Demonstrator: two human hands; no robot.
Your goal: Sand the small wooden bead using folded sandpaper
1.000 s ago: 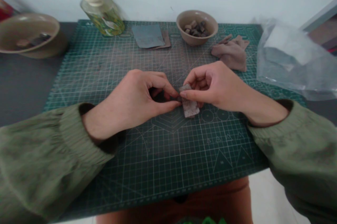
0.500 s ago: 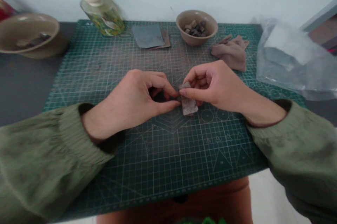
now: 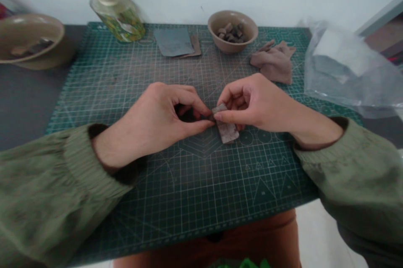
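A small grey-brown strip (image 3: pixel 227 130), which looks like worn abrasive paper, lies between my hands above the green cutting mat (image 3: pixel 201 184). My right hand (image 3: pixel 255 106) pinches its upper end between thumb and fingers. My left hand (image 3: pixel 160 123) meets it from the other side, its fingertips closed on a small dark piece (image 3: pixel 211 118) against the strip's edge. Fingers hide most of that piece, so I cannot tell its shape.
Along the mat's far side stand a glass bottle (image 3: pixel 118 18) holding dark sticks, sheets of abrasive paper (image 3: pixel 173 42), a bowl of small dark pieces (image 3: pixel 232 31) and a crumpled cloth (image 3: pixel 273 62). A larger bowl (image 3: pixel 31 39) sits at left, a clear plastic bag (image 3: pixel 346 66) at right.
The whole view has shifted slightly left and up. The strip has turned a little between my fingers, and both hands stay closed on the same things.
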